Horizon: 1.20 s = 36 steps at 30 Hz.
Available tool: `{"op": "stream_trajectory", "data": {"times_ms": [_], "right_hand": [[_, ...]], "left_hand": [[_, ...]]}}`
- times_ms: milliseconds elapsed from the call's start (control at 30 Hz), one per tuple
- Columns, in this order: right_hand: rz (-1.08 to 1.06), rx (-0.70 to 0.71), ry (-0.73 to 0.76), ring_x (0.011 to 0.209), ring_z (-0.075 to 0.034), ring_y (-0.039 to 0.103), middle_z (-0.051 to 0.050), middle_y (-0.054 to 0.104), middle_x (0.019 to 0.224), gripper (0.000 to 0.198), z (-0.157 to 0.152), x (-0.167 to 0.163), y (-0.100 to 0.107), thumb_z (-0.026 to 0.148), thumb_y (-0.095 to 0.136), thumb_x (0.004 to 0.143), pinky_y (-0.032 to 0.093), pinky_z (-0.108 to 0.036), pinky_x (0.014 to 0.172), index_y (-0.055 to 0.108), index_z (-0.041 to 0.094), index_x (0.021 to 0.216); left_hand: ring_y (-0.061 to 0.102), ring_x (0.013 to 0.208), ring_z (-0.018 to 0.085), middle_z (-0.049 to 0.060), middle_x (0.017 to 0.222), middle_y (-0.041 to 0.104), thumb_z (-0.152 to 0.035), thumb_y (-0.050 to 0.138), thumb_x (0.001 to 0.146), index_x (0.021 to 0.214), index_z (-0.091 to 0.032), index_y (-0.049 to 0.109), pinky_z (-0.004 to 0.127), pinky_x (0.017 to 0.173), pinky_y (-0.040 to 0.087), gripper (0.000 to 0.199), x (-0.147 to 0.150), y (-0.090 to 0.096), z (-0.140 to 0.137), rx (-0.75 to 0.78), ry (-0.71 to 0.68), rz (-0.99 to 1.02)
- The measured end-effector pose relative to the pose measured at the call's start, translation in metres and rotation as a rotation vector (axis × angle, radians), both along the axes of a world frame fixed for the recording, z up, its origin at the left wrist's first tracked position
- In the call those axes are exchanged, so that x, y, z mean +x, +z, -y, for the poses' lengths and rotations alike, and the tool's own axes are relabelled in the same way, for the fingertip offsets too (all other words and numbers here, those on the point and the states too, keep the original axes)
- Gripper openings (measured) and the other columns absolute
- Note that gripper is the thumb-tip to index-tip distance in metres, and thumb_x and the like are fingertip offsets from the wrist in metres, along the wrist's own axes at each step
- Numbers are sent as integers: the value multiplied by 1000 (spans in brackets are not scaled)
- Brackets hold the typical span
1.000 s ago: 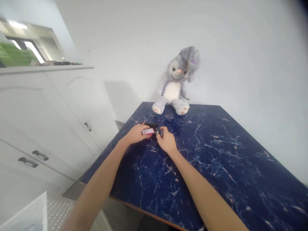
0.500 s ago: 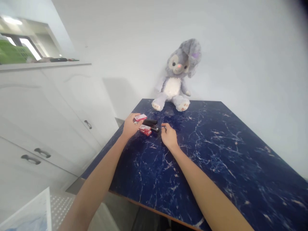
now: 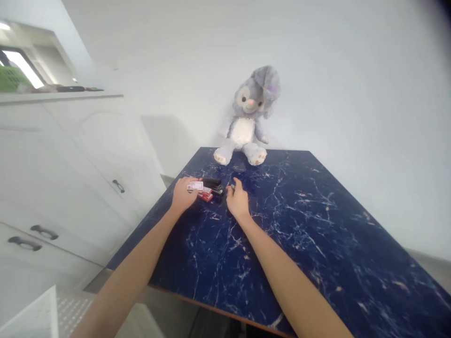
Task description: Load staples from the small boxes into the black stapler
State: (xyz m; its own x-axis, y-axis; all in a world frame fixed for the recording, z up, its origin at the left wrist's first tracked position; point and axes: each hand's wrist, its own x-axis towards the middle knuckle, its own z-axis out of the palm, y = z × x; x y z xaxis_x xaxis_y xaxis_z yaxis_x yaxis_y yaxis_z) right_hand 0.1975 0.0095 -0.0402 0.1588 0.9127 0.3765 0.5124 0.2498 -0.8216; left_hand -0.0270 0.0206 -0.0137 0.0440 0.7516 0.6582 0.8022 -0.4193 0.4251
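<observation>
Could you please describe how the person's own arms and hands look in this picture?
The slender left forearm and slender right forearm are bare, with no sleeve, watch or bracelet in view. The left hand and right hand are ungloved; rings would be too small to make out.

I make out a small red-and-white box (image 3: 195,186) gripped in the left hand (image 3: 183,196), its pale, printed face turned up toward me; the lettering is too small for me to read. Just right of those fingers, partly behind the held box, I see similar red boxes (image 3: 207,197) with pale tops, bunched together; I can't settle their number. Beyond them, between the left hand and the right hand (image 3: 237,199), lies a black stapler (image 3: 212,181), orange at its left-hand end, its other end pointing toward the right fingertips
</observation>
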Motion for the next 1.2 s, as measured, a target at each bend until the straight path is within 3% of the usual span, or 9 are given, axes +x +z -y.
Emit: {"op": "stream_trajectory", "data": {"times_ms": [100, 200, 400, 567, 767, 867, 967, 1033, 1200], "right_hand": [[-21, -26, -43, 78, -23, 70, -10, 74, 95, 30, -1, 2, -2, 24, 48, 92, 51, -34, 79, 60, 20, 119], [-10, -51, -49, 88, -23, 69, -9, 74, 99, 24, -2, 6, -2, 24, 49, 91, 49, -35, 86, 67, 22, 106], [54, 6, 39, 103, -22, 64, -11, 70, 109, 33, 1, 6, 2, 17, 39, 92, 46, -34, 95, 68, 18, 109], [213, 118, 158, 104, -23, 61, -13, 64, 111, 37, 3, -4, -1, 21, 37, 96, 46, -35, 98, 64, 14, 121], [230, 200, 217, 100, -22, 62, -13, 64, 110, 38, 7, -6, 0, 25, 36, 98, 47, -35, 95, 59, 15, 127], [167, 224, 173, 103, -23, 63, -12, 67, 113, 32, 12, -5, 4, 26, 42, 96, 47, -35, 96, 61, 17, 119], [134, 177, 157, 92, -21, 67, -8, 71, 105, 26, 15, -5, 6, 27, 47, 94, 49, -34, 88, 59, 20, 116], [114, 151, 143, 84, -21, 68, -6, 72, 100, 26, 15, -5, 5, 28, 51, 92, 49, -33, 82, 57, 20, 116], [147, 146, 133, 70, -18, 65, -3, 72, 85, 13, 14, -5, 3, 30, 54, 89, 46, -29, 71, 60, 22, 99]], "left_hand": [[60, 104, 27, 6, 109, 71, -24, 53, 86, 110, -20, 70, 42, 97, 44, 30, -1, -6, 3, -48, 26, -99], [58, 112, 27, 7, 120, 69, -32, 47, 94, 119, -20, 67, 43, 102, 40, 34, 6, -6, -2, -13, 16, -140], [59, 114, 26, 8, 120, 69, -33, 45, 95, 116, -20, 69, 44, 103, 40, 34, -1, -7, -6, -3, 47, -158], [57, 113, 27, 7, 110, 72, -33, 58, 87, 104, -21, 73, 43, 104, 40, 27, -16, 0, -3, -38, -100, -308], [61, 104, 26, 6, 110, 73, -42, 68, 80, 114, -25, 71, 40, 98, 46, 38, -17, 15, 5, -142, -219, -349], [60, 110, 26, 5, 117, 70, -38, 66, 81, 125, -26, 65, 40, 101, 45, 46, -20, 16, 4, -154, -238, -228], [57, 121, 25, 5, 126, 67, -26, 49, 88, 130, -24, 62, 44, 109, 41, 44, -31, 11, -5, -174, -164, -23], [55, 125, 26, 7, 131, 64, -20, 46, 84, 127, -22, 64, 46, 112, 38, 46, -40, 6, -11, -222, -101, 27], [49, 132, 27, 7, 133, 63, -22, 59, 77, 117, -23, 69, 50, 117, 30, 42, -39, 2, -14, -154, -186, -186]]}}
